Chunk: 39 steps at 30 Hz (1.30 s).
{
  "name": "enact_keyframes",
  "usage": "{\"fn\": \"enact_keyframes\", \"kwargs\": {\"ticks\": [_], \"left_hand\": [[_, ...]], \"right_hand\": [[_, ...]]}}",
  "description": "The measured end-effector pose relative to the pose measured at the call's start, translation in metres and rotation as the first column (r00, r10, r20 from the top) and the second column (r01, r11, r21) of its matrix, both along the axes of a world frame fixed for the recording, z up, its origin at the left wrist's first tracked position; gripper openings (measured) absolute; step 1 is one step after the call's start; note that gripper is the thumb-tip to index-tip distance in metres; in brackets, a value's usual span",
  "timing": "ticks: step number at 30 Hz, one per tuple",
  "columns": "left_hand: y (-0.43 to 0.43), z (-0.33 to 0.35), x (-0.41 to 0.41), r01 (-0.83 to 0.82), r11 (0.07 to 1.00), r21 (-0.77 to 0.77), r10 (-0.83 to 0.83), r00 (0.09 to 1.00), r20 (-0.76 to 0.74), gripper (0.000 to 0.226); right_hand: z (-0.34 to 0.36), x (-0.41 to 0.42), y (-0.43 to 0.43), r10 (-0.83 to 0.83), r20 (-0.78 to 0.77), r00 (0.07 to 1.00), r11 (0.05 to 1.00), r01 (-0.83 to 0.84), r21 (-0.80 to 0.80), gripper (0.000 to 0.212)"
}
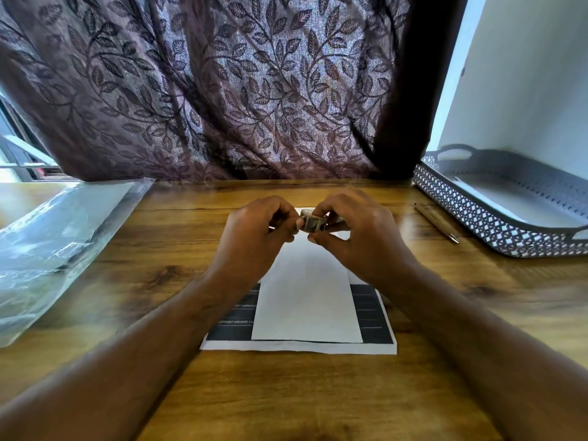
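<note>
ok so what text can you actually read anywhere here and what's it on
"ONGOING", with cut-off words on either side: white print, lowest line on the dark printed sheet, left of the white paper that covers the rest.
"SUPER...": the line above it, cut off by the white paper.
Top line there: too little shows to read.
Patterned tape roll, pinched by the left hand and right hand: pattern only, no words.

Wood table: clear plastic bag at L edge, printed sheet flat at ctr, pen to R, lattice tray far R, near pen.
</note>
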<state>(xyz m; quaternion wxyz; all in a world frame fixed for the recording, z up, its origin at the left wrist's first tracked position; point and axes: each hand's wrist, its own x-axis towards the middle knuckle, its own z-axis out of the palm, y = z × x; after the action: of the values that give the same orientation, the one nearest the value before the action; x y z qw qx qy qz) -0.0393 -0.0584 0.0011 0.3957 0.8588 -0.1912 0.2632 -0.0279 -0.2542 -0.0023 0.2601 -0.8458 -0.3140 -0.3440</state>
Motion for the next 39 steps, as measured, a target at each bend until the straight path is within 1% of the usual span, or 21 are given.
{"fn": "enact_keyframes", "kwargs": {"ticks": [1, 4, 6, 8, 14, 16, 19, 21, 24, 25, 31, 33, 36, 39], "left_hand": [[-0.001, 0.001, 0.0, 0.004, 1.0, -0.03, -0.005, 1.0, -0.011, 0.008], [-0.003, 0.003, -0.002, 0.004, 0.982, -0.189, -0.02, 0.996, -0.082, 0.009], [-0.005, 0.003, -0.001, -0.006, 0.964, -0.267, -0.027, 0.993, -0.118, 0.009], [-0.005, 0.004, 0.0, -0.005, 0.942, -0.335, -0.046, 0.988, -0.145, 0.01], [-0.005, 0.004, 0.001, 0.011, 0.915, -0.403, -0.085, 0.983, -0.166, 0.01], [-0.004, 0.005, 0.0, 0.015, 0.899, -0.437, -0.105, 0.977, -0.183, 0.009], [-0.005, 0.008, 0.0, 0.02, 0.858, -0.514, -0.162, 0.958, -0.235, 0.007], [-0.005, 0.01, -0.001, 0.031, 0.834, -0.551, -0.211, 0.94, -0.267, 0.007], [-0.004, 0.012, -0.002, 0.073, 0.794, -0.604, -0.296, 0.913, -0.279, 0.006], [-0.004, 0.012, -0.003, 0.085, 0.779, -0.622, -0.323, 0.904, -0.28, 0.006], [-0.002, 0.012, -0.002, 0.11, 0.734, -0.671, -0.394, 0.873, -0.288, 0.01], [-0.003, 0.011, -0.002, 0.112, 0.72, -0.685, -0.411, 0.864, -0.29, 0.012], [-0.004, 0.012, -0.003, 0.102, 0.672, -0.734, -0.446, 0.846, -0.291, 0.015], [-0.003, 0.012, -0.001, 0.046, 0.646, -0.762, -0.424, 0.852, -0.307, 0.018]], "right_hand": [[0.0, 0.0, 0.0, -0.001, 0.0, 1.0, 1.0, 0.001, 0.001, 0.03], [0.001, 0.001, -0.002, 0.018, -0.033, 0.999, 0.999, -0.016, 0.044, 0.029], [0.001, 0.0, -0.003, 0.044, -0.085, 0.995, 0.993, -0.034, 0.117, 0.029], [0.001, 0.0, -0.002, 0.092, -0.173, 0.981, 0.973, -0.052, 0.223, 0.027], [0.0, 0.004, -0.001, 0.246, -0.329, 0.912, 0.916, -0.107, 0.386, 0.017], [0.0, 0.005, -0.003, 0.298, -0.353, 0.887, 0.892, -0.126, 0.435, 0.016], [0.002, 0.005, -0.006, 0.347, -0.357, 0.867, 0.874, -0.16, 0.459, 0.015], [0.005, 0.004, -0.007, 0.382, -0.389, 0.838, 0.853, -0.158, 0.498, 0.023], [0.008, 0.002, -0.009, 0.469, -0.447, 0.761, 0.779, -0.118, 0.616, 0.046], [0.009, 0.001, -0.01, 0.487, -0.458, 0.744, 0.765, -0.11, 0.634, 0.049], [0.013, 0.001, -0.017, 0.567, -0.5, 0.655, 0.732, -0.123, 0.67, 0.055], [0.015, 0.001, -0.018, 0.586, -0.493, 0.643, 0.719, -0.133, 0.682, 0.059], [0.017, 0.001, -0.022, 0.608, -0.486, 0.628, 0.706, -0.147, 0.693, 0.061], [0.019, 0.0, -0.026, 0.593, -0.489, 0.64, 0.712, -0.134, 0.689, 0.061]]}}
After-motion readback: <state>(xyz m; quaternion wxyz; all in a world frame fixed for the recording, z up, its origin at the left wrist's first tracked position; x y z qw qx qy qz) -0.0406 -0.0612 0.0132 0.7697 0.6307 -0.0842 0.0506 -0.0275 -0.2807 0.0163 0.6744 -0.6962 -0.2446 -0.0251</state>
